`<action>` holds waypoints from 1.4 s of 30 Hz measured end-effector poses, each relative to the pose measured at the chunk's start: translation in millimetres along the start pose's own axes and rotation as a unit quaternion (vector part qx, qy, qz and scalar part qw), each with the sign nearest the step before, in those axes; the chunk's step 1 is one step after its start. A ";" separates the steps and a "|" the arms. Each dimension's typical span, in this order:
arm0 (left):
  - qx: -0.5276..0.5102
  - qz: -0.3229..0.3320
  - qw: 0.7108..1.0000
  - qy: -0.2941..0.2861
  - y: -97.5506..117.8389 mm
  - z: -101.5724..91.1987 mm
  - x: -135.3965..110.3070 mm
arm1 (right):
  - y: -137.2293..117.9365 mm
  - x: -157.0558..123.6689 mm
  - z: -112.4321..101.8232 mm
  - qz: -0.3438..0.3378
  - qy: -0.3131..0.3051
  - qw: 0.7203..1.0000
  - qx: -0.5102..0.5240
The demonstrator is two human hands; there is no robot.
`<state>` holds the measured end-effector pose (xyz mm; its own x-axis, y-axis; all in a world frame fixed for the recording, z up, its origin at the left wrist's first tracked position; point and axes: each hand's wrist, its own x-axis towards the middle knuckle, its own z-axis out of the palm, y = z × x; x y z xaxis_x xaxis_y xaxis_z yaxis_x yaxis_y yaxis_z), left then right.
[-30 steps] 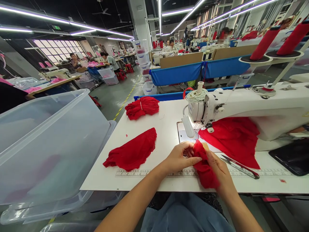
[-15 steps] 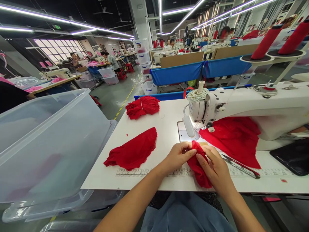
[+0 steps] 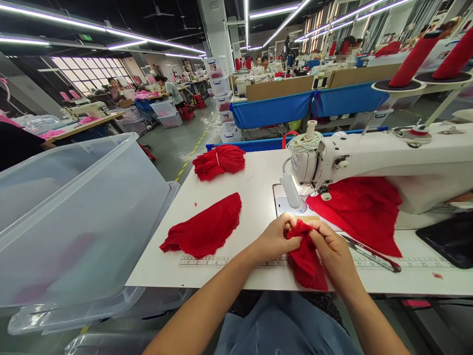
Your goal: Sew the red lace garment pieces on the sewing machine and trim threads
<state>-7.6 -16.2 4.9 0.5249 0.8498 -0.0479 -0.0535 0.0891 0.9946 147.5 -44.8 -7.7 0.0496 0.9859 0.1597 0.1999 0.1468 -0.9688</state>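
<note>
Both hands pinch the upper edge of a small red fabric piece (image 3: 307,264), which hangs down toward the table's front edge. My left hand (image 3: 278,239) grips it from the left with thumb and bent fingers. Opposite it, my right hand (image 3: 334,249) has thumb and fingers closed on the same edge. Just beyond the hands is the needle area of a white sewing machine (image 3: 306,160), its lamp lit. A larger red fabric piece (image 3: 364,209) lies under the machine arm. Beside my right hand rest metal scissors or thread snips (image 3: 373,254).
On the white table (image 3: 254,197) lie a flat red fabric piece (image 3: 207,224) and a tied red bundle (image 3: 219,161). A printed ruler runs along the front. Clear plastic bins (image 3: 81,217) stand left; a black object (image 3: 449,239) lies right. Red thread cones (image 3: 414,61) stand above.
My fingers have shifted their pinch on the fabric's top edge, and my right thumb has moved up. The lower part of the cloth now hangs more spread out. The view has tilted slightly.
</note>
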 end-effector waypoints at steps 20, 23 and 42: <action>0.184 0.038 0.978 0.092 -6.0 -0.6 0.7 | 19.3 5.1 2.3 -0.168 0.135 0.961 -0.170; 0.168 0.025 0.982 0.088 -5.9 -0.1 0.4 | 12.7 2.6 3.3 -0.132 0.136 0.973 -0.134; -0.162 -0.023 0.986 0.043 -4.2 -0.7 3.8 | 7.4 0.7 0.7 0.162 -0.001 0.946 0.281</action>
<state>-5.9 -13.0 0.5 0.4591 0.8811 -0.1136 -0.3065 0.2772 0.9106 148.4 -43.0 -14.8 0.0175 0.9864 -0.1635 -0.3779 -0.1449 -0.9145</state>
